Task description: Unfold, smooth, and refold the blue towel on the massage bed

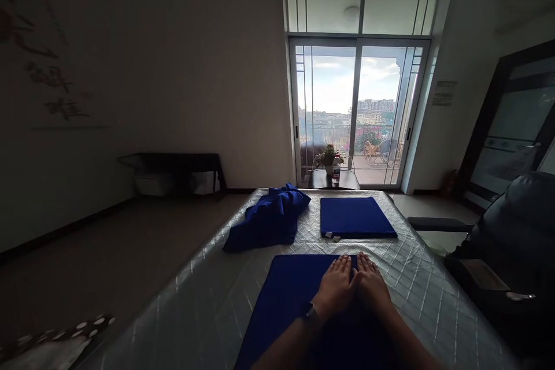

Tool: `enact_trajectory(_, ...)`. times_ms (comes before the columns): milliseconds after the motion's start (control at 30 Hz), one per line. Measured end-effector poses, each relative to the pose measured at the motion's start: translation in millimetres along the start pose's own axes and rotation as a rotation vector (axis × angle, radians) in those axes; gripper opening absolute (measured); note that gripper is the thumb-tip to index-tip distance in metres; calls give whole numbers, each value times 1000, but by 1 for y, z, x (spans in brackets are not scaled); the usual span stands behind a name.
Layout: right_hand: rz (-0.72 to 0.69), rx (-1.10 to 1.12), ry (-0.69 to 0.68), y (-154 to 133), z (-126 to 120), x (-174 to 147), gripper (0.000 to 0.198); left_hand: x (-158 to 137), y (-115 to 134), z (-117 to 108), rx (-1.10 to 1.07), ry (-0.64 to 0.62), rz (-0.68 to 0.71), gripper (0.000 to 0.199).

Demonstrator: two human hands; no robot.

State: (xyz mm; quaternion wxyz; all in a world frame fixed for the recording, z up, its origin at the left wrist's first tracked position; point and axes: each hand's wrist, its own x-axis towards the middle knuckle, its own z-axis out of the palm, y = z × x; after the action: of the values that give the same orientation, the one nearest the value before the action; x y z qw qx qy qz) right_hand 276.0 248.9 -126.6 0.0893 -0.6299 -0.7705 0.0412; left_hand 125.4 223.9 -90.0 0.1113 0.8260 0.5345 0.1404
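A flat piece of dark blue cloth [277, 312] lies in front of me on the silver quilted cover [195, 306]. My left hand [336, 286] rests palm down near its far edge, fingers stretched forward. Beside it, thumbs close together, my right hand [372, 283] lies flat on the same cloth, its fingers also extended. Neither hand grips anything. Beyond them is a neatly folded blue cloth [358, 217] with small white tags on its near edge. To the left of that sits a crumpled blue cloth [273, 217] in a loose heap.
Past the far end stands a small dark table [318, 179] with a potted plant [328, 156] and a bottle [336, 169], before sliding glass doors. A black armchair [520, 231] is at the right. A low dark bench [177, 165] stands along the left wall.
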Motion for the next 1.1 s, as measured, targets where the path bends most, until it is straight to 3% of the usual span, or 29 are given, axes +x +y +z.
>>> enact_trajectory(100, -33, -49, -7, 1, 0, -1, 64, 10, 10, 21, -34, 42, 29, 82)
enact_trajectory(233, -12, -25, -7, -1, -1, -1, 65, 4, -11, 21, 5, 73, -24, 81)
enact_trajectory(533, 25, 34, 2, -2, -2, 1, 68, -53, -128, -15, 191, 133, -243, 80)
enact_trajectory(633, 21, 16, 16, 0, 1, 2, 67, -70, -156, -21, 215, 169, -309, 79)
enact_trajectory(1100, 21, -38, 21, -3, 0, 6, 65, -79, -158, -26, 168, 220, -334, 84)
